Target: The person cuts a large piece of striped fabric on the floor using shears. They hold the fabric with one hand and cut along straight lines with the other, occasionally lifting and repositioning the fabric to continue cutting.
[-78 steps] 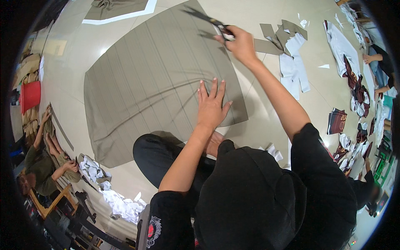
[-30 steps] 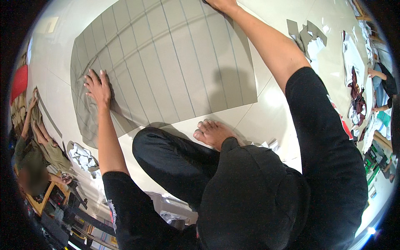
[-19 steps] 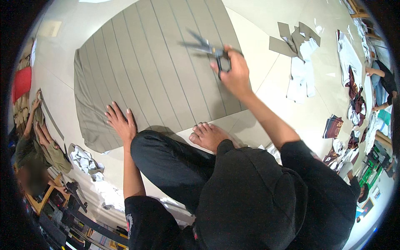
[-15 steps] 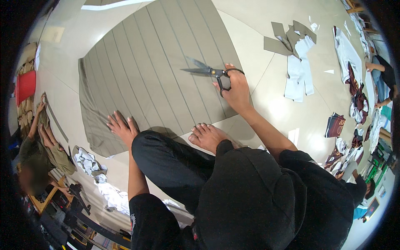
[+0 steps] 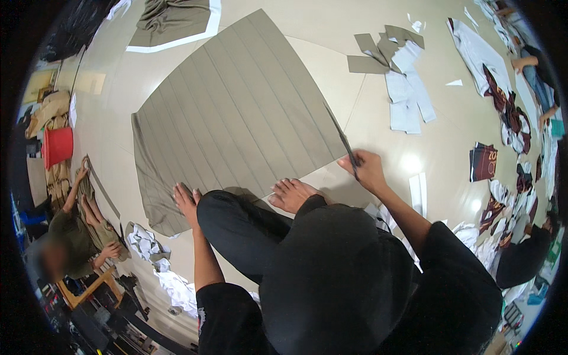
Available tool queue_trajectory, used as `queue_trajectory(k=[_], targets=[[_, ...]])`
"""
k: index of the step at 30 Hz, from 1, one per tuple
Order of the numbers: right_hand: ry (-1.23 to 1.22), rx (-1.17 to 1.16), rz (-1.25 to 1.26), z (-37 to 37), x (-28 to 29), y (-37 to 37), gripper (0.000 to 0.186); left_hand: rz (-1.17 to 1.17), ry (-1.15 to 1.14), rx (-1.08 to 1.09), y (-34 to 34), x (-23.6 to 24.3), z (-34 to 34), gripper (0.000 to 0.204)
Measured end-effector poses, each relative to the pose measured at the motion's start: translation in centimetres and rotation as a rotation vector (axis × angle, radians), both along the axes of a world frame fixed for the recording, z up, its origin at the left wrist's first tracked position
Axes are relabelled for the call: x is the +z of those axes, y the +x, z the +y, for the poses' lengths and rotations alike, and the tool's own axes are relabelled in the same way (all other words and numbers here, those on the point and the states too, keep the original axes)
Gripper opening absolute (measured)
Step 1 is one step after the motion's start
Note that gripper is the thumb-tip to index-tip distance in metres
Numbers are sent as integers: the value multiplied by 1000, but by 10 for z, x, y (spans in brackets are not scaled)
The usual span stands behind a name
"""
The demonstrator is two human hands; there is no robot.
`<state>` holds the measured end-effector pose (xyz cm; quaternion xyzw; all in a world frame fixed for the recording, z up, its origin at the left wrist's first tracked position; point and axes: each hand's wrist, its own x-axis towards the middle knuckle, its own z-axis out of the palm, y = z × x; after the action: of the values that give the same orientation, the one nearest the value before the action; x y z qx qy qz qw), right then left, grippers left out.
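Observation:
A large olive-khaki cloth (image 5: 231, 106) marked with several long dark lines lies spread on the floor. At its near left edge my left hand (image 5: 187, 202) presses down with fingers flat and slightly apart, beside my bent knee. My right hand (image 5: 365, 168) is closed on the handles of dark metal scissors (image 5: 344, 141) at the cloth's near right corner. The scissors are seen edge-on, blades pointing away from me along the cloth's right edge. Whether the blades are apart, or have cloth between them, I cannot tell. My bare foot (image 5: 294, 194) rests at the near edge.
Olive and white scraps (image 5: 408, 80) lie on the floor at right, near a folded maroon-and-dark piece (image 5: 484, 163). Another white-edged olive cloth (image 5: 171, 26) lies at the far left. A person (image 5: 65, 236) sits at left near a red container (image 5: 58, 147). White scraps (image 5: 177, 290) lie nearby.
My right hand has brought the scissors from above the cloth down and right to its right edge, turning them edge-on. My left hand stays on the cloth. The view has shifted somewhat.

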<state>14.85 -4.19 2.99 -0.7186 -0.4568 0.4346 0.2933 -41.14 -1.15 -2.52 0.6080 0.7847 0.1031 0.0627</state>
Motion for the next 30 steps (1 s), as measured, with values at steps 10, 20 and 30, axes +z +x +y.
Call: queue_trajectory(k=[10, 20, 30], targets=[[-501, -2, 239, -155, -13, 42, 53, -727, 45, -25, 123, 108, 56, 38], [-558, 30, 460, -114, -8, 5, 55, -1353, -946, 293, 345, 79, -15, 15], [-556, -17, 399, -98, -12, -11, 53, -1731, -934, 828, 371, 18, -23, 16]])
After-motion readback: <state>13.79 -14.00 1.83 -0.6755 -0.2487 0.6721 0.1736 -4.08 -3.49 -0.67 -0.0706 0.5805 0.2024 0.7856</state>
